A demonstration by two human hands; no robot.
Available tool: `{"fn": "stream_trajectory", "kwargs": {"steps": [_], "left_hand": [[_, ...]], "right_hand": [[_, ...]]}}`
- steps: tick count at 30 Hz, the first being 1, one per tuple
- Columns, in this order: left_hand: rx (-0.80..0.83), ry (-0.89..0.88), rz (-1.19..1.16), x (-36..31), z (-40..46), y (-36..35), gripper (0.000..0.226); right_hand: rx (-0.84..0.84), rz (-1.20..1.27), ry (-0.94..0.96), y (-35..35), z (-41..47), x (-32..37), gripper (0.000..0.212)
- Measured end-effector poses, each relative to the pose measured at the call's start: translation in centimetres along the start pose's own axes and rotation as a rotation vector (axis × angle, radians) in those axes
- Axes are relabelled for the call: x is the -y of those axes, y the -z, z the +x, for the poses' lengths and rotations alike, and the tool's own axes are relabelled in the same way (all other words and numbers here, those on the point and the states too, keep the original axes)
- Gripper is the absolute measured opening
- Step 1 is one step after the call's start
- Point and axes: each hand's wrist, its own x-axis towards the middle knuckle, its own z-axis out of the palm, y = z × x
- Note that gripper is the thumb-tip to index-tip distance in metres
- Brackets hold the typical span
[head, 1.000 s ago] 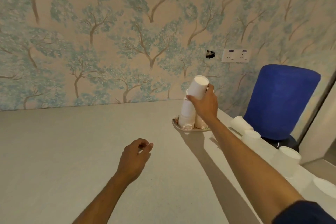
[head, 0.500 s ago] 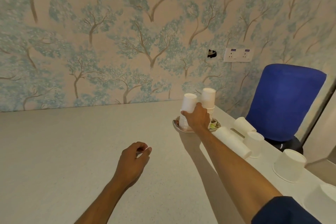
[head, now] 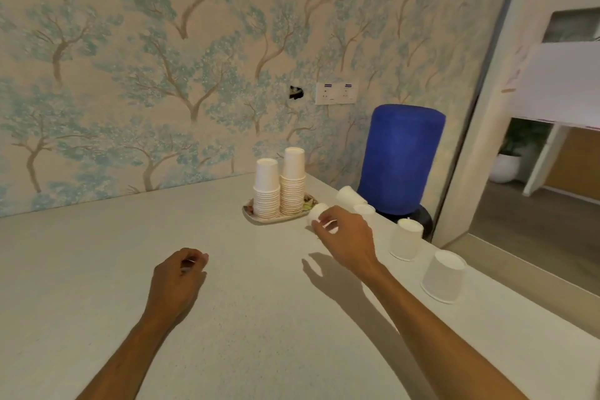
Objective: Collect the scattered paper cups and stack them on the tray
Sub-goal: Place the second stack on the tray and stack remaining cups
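Most of the job looks done, judging by what sits on the bench (head: 97,269). Starting at the left, the left hand (head: 177,279) hangs just above the surface with its fingers curled loosely inward; I can't make out anything in it, and nothing lies near it on that side.

Ahead and to the right of that hand, just beyond the right hand, the tray (head: 251,217) carries two tall stacks of upside-down cups standing side by side: the shorter stack (head: 267,188) on the left, the taller stack (head: 293,182) touching it on the right. Both stand upright and tidy.

The right hand (head: 344,237) has come over a loose cup lying on its side (head: 317,214) just beside the tray's near right corner. Its fingertips (head: 316,225) are at the cup's wall, apparently closing, though I can't tell whether it is properly gripped yet.

Further right of that hand, four more loose ones remain along the bench's edge: a tipped cup (head: 347,196) beyond the hand, a small cup (head: 364,210) partly hidden behind the knuckles, then an upside-down cup (head: 406,239) and a nearer upside-down cup (head: 444,276) well apart from the tray. Behind them stands a blue water bottle (head: 402,159).

So I'd say five cups are left to bring in, the one under the right hand first.
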Motion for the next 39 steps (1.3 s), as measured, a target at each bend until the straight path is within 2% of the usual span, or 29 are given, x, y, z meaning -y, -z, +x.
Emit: {"fn": "stream_trajectory", "kwargs": {"steps": [5,7,9,11,13,15,17,20,22,23,25,27,28,30,32,34,36,37,39], "left_hand": [[0.002,0.007,-0.057,-0.8,-0.8,0.2,0.010],[0.010,0.007,-0.069,-1.2,-1.6,-0.1,0.010],[0.021,-0.009,-0.052,-1.9,-2.7,-0.7,0.010],[0.040,-0.040,0.006,-2.8,-3.8,-1.8,0.010],[0.074,-0.056,0.019,-3.9,-4.7,-3.2,0.010],[0.099,-0.080,0.036,-5.1,-5.5,-4.8,0.008],[0.121,-0.093,0.055,-6.0,-5.9,-6.5,0.005],[0.175,-0.129,0.078,-8.1,-6.2,-9.5,0.004],[0.202,-0.144,0.023,-10.5,-6.7,-11.8,0.007],[0.222,-0.146,-0.017,-11.9,-7.1,-13.1,0.016],[0.309,-0.102,-0.122,-14.9,-8.2,-16.0,0.050],[0.468,0.015,-0.273,-17.4,-9.1,-19.0,0.077],[0.533,0.057,-0.350,-18.4,-9.6,-20.4,0.082],[0.528,0.091,-0.431,-19.7,-10.0,-22.2,0.084],[0.416,0.127,-0.424,-19.9,-9.8,-23.1,0.075],[0.315,0.176,-0.435,-19.1,-9.3,-23.3,0.062],[0.270,0.218,-0.434,-17.9,-8.8,-23.1,0.057],[0.268,0.251,-0.449,-17.2,-8.7,-23.0,0.061],[0.275,0.354,-0.566,-16.2,-8.7,-22.8,0.069]], "right_hand": [[-0.155,-0.046,0.033,6.2,-4.5,-3.5,0.026],[-0.226,-0.171,0.065,8.8,-5.3,-5.5,0.029],[-0.263,-0.344,0.050,11.1,-5.6,-7.6,0.041],[-0.206,-0.492,-0.049,12.7,-5.7,-9.8,0.060],[-0.080,-0.613,-0.149,13.5,-5.4,-11.6,0.076],[0.023,-0.664,-0.185,13.7,-5.3,-13.0,0.076],[0.054,-0.663,-0.170,13.7,-4.9,-14.1,0.066],[0.012,-0.525,-0.109,13.9,-3.9,-15.5,0.061],[0.000,-0.264,-0.075,13.9,-3.1,-15.6,0.062],[-0.005,-0.109,-0.070,13.8,-2.7,-15.3,0.062],[0.016,0.173,-0.057,13.3,-2.1,-14.6,0.062],[0.141,0.425,-0.043,12.5,-2.0,-13.5,0.064],[0.218,0.535,-0.019,12.0,-2.2,-13.2,0.062],[0.294,0.593,0.067,11.1,-2.1,-13.3,0.058],[0.264,0.587,0.144,11.0,-1.5,-14.1,0.062],[0.084,0.435,0.204,11.5,0.1,-15.5,0.066],[-0.090,0.100,0.277,12.1,2.1,-17.0,0.062],[-0.088,-0.050,0.284,12.1,2.9,-17.7,0.063],[0.055,-0.250,0.238,11.5,4.1,-18.9,0.072]]}}
